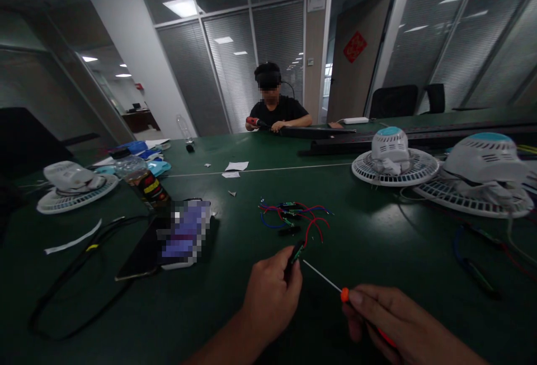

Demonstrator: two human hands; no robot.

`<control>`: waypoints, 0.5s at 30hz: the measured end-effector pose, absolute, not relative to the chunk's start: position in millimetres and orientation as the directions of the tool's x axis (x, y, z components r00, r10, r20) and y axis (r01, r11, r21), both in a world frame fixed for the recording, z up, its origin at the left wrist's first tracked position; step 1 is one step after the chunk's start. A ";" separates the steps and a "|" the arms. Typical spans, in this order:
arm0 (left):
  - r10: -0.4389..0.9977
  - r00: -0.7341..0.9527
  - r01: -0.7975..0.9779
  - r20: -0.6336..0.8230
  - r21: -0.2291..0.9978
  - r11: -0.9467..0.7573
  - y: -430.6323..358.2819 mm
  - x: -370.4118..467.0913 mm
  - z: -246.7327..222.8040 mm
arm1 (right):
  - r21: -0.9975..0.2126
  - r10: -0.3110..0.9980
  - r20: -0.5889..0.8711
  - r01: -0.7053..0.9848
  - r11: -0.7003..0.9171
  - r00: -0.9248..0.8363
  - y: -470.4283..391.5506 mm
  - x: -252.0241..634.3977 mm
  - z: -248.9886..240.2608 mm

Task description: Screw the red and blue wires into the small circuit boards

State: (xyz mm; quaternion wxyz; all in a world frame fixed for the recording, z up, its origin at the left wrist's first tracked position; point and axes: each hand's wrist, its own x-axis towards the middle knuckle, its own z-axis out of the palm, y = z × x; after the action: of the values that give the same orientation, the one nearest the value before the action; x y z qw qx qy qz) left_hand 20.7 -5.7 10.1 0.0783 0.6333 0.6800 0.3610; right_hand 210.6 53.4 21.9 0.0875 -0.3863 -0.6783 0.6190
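My left hand (271,286) pinches a small dark circuit module (297,251) with green on it, and red wires rise from its far end. In my right hand (388,317) is a screwdriver (344,295) with an orange-red handle. Its thin metal shaft points left, and the tip is close to the module; whether they touch I cannot tell. Just beyond my left hand, several similar modules (289,215) with red and blue wires lie in a loose cluster on the green table (235,225).
White fan heads (390,149) stand at the right, another (75,180) at the left. A bottle (146,186), a phone (140,247) and a black cable (39,309) lie left. More modules (480,275) lie right. Across the table, a person (279,110) holds a red tool.
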 end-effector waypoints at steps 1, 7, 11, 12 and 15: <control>0.920 -0.188 0.803 0.345 0.593 -0.058 -5.7 20.5 10.1 | -0.906 0.639 -0.355 0.420 -0.054 -0.683 53.7 210.1 21.9; 0.927 -0.191 0.799 0.324 0.600 -0.045 -5.6 19.8 8.6 | -0.877 0.612 -0.444 0.457 -0.148 -0.655 52.4 208.7 24.6; 0.922 -0.197 0.795 0.333 0.605 -0.048 -4.7 19.0 6.4 | -0.863 0.611 -0.460 0.486 -0.137 -0.645 51.0 208.1 25.5; 0.921 -0.198 0.797 0.337 0.602 -0.049 -4.4 18.7 5.8 | -0.854 0.612 -0.467 0.505 -0.125 -0.639 50.7 207.7 26.1; 0.918 -0.200 0.799 0.344 0.599 -0.051 -4.1 18.2 4.8 | -0.837 0.616 -0.481 0.537 -0.110 -0.624 50.5 206.7 27.8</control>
State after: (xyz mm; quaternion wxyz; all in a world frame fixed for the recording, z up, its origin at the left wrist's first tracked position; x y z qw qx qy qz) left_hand 18.2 -4.1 4.8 0.0817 0.6272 0.6841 0.3632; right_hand 206.7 50.5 27.8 0.0325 -0.4324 -0.6664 0.6066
